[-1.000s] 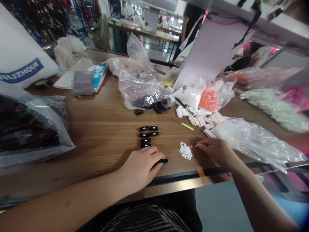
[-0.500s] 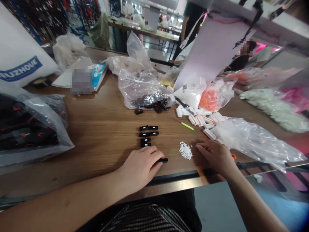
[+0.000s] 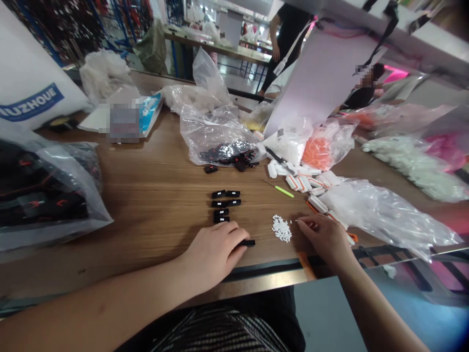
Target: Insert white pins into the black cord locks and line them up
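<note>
The left hand (image 3: 212,254) curls over a black connector (image 3: 247,243), pinning it to the table (image 3: 154,205) near its front edge. The right hand (image 3: 324,237) has its fingertips drawn together beside the white bits (image 3: 281,228), though a pinch cannot be told. This looks like the picking step, and lifting one bit needs a fine pinch.

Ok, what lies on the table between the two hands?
In the head view, a small pile of tiny white pieces lies between the left hand and the right hand; a black connector sticks out from under the left hand.
</note>
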A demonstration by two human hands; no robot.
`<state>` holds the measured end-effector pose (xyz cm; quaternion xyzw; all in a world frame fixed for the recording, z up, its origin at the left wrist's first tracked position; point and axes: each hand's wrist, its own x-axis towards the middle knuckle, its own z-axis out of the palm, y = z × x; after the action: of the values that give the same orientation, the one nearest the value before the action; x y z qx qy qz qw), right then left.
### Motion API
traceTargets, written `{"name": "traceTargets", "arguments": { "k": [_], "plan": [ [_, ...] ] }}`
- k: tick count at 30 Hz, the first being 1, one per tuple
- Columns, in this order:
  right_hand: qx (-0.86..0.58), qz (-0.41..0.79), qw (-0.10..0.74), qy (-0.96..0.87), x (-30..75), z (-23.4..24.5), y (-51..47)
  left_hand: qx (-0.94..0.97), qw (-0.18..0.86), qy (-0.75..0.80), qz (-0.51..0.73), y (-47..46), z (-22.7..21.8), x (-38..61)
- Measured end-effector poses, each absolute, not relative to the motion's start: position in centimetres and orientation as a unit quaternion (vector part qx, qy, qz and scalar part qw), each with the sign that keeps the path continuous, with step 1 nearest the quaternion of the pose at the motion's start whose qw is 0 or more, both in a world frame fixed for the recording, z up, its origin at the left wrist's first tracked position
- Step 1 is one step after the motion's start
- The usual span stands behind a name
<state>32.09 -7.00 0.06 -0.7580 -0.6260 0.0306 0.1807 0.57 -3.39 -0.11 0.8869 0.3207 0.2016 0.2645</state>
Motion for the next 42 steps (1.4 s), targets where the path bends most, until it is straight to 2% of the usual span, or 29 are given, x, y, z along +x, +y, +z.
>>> {"name": "traceTargets", "arguments": {
  "k": [5,10,15,18,22,30,42],
  "plan": [
    [-0.781,0.100,0.198,-0.584,31.8,0.5,-6.2,0.879,0.281,0.335,0.193,-3.3,0.4,0.6],
    [-0.772,0.119,0.237,-0.578,31.1,1.3,-5.8,0.878,0.285,0.330,0.199,-3.3,0.5,0.6],
    [-0.693,0.210,0.284,-0.629,27.3,3.0,-6.6,0.877,0.291,0.327,0.201,-3.2,0.5,0.7],
    [-0.602,0.242,0.258,-0.716,24.1,3.7,-7.2,0.874,0.293,0.332,0.198,-3.2,0.5,0.7],
    [-0.538,0.229,0.217,-0.781,21.4,3.7,-7.1,0.874,0.295,0.336,0.192,-3.3,0.5,0.7],
    [-0.517,0.187,0.183,-0.815,21.0,3.4,-6.3,0.875,0.293,0.333,0.191,-3.3,0.3,0.7],
    [-0.487,0.187,0.151,-0.840,20.4,4.1,-5.4,0.873,0.300,0.338,0.184,-3.2,0.6,0.8]
  ]
}}
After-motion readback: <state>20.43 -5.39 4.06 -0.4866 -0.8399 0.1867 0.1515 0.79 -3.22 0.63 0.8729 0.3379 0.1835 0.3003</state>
